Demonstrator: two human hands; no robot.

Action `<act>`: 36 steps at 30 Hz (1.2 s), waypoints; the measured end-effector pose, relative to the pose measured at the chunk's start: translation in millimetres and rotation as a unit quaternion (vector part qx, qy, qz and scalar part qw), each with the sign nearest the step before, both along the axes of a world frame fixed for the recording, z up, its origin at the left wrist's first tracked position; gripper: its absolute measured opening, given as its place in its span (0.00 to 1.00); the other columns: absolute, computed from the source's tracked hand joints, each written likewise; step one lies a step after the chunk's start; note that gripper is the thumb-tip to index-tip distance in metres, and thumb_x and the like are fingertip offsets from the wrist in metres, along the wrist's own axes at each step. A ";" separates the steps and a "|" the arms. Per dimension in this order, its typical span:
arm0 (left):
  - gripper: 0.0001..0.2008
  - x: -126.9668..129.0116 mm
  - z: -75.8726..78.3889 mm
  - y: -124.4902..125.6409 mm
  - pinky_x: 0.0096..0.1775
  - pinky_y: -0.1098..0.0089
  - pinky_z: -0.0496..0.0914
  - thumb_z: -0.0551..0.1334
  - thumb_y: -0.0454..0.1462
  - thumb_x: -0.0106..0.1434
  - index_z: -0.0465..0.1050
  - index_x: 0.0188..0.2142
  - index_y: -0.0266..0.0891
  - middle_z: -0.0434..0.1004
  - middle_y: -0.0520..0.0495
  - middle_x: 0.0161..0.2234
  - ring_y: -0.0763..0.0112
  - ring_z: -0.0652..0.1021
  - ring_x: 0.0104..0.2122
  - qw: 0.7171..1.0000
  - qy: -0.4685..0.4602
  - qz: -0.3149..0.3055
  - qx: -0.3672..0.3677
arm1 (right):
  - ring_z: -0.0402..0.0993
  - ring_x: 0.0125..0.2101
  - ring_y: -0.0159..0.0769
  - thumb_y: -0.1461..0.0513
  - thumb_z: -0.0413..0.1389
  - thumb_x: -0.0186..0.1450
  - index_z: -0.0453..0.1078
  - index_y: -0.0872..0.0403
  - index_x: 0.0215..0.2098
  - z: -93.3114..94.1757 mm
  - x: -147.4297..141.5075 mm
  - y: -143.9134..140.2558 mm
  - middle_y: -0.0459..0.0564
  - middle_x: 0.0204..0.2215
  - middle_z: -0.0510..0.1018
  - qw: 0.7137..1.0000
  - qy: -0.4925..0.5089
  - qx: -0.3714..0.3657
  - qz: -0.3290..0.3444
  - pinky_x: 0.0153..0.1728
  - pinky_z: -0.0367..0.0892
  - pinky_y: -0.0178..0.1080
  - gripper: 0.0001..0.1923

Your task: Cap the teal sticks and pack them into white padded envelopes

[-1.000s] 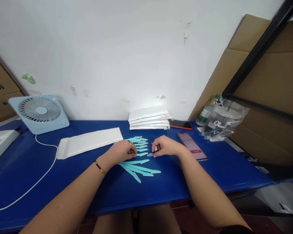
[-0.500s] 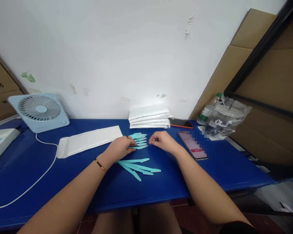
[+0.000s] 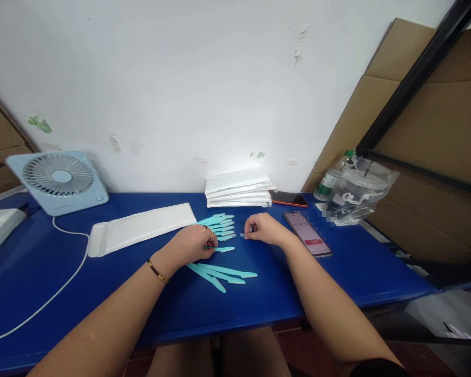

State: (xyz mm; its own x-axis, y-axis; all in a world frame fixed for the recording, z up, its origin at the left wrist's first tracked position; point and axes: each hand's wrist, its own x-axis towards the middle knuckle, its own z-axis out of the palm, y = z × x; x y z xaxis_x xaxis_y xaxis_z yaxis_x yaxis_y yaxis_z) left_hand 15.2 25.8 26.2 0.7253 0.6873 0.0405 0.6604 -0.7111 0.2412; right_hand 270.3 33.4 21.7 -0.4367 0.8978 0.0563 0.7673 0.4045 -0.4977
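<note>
My left hand pinches the handle end of a turquoise eyebrow razor, which points right just above the table. Behind it, several more turquoise razors lie side by side, their handles partly hidden by my fingers. Nearer the table's front edge, a few razors are fanned out, with handle ends under my left wrist side. My right hand is closed in a pinch on a small clear piece that looks like a blade cover. A gap separates it from the razor tips.
A white bag lies at left, near a pale blue fan with a white cable. White packets are stacked against the wall. Two phones, a green-capped bottle and a bagged cup stand or lie on the right.
My left hand has moved slightly toward me, bringing one razor from the fanned group close to the row. My right hand has shifted a little right, and a clear piece now shows in its fingers.
</note>
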 end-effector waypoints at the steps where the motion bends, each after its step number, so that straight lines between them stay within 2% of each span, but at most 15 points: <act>1: 0.08 0.7 0.1 -0.1 0.28 0.73 0.60 0.58 0.35 0.53 0.76 0.30 0.42 0.77 0.50 0.28 0.71 0.73 0.27 1.000 0.003 -0.003 0.008 | 0.70 0.25 0.29 0.61 0.61 0.53 0.74 0.55 0.27 1.4 -1.0 -1.5 0.45 0.24 0.76 1.000 0.011 -0.020 0.014 0.25 0.60 0.29 0.05; 4: 0.09 3.0 0.8 -0.7 0.27 0.73 0.59 0.55 0.31 0.52 0.74 0.25 0.41 0.75 0.51 0.23 0.72 0.71 0.23 0.999 0.010 -0.007 0.038 | 0.72 0.26 0.30 0.61 0.60 0.54 0.75 0.56 0.29 3.9 -5.2 -5.3 0.46 0.24 0.77 0.996 0.039 -0.056 0.048 0.26 0.62 0.29 0.06; 8: 0.08 3.8 -0.7 0.7 0.26 0.73 0.57 0.55 0.30 0.50 0.72 0.22 0.40 0.72 0.51 0.20 0.73 0.68 0.21 0.999 0.010 -0.005 0.049 | 0.72 0.26 0.30 0.63 0.59 0.55 0.75 0.56 0.30 1.8 -12.1 -7.5 0.46 0.26 0.78 0.996 0.053 -0.040 0.064 0.27 0.63 0.29 0.05; 14: 0.09 1.8 -4.8 4.0 0.27 0.73 0.58 0.55 0.31 0.52 0.73 0.25 0.41 0.74 0.51 0.22 0.72 0.70 0.23 0.999 0.001 0.002 0.043 | 0.72 0.26 0.29 0.64 0.58 0.55 0.75 0.56 0.29 1.1 -17.6 -8.9 0.47 0.27 0.78 0.995 0.055 -0.012 0.077 0.27 0.63 0.29 0.04; 29: 0.09 1.3 -4.5 5.2 0.28 0.73 0.59 0.56 0.31 0.52 0.74 0.26 0.41 0.75 0.51 0.24 0.71 0.72 0.24 0.999 -0.003 0.008 0.035 | 0.71 0.24 0.29 0.62 0.59 0.54 0.76 0.56 0.30 3.6 -13.4 -9.7 0.45 0.22 0.76 0.993 0.053 -0.080 0.067 0.25 0.62 0.29 0.06; 36: 0.09 2.9 -11.2 7.3 0.30 0.73 0.61 0.56 0.32 0.55 0.75 0.29 0.41 0.76 0.50 0.27 0.71 0.73 0.27 0.999 -0.008 -0.003 0.039 | 0.72 0.26 0.29 0.62 0.59 0.55 0.75 0.54 0.31 -2.7 -27.6 -11.7 0.46 0.26 0.78 0.995 0.064 -0.043 0.060 0.26 0.62 0.29 0.06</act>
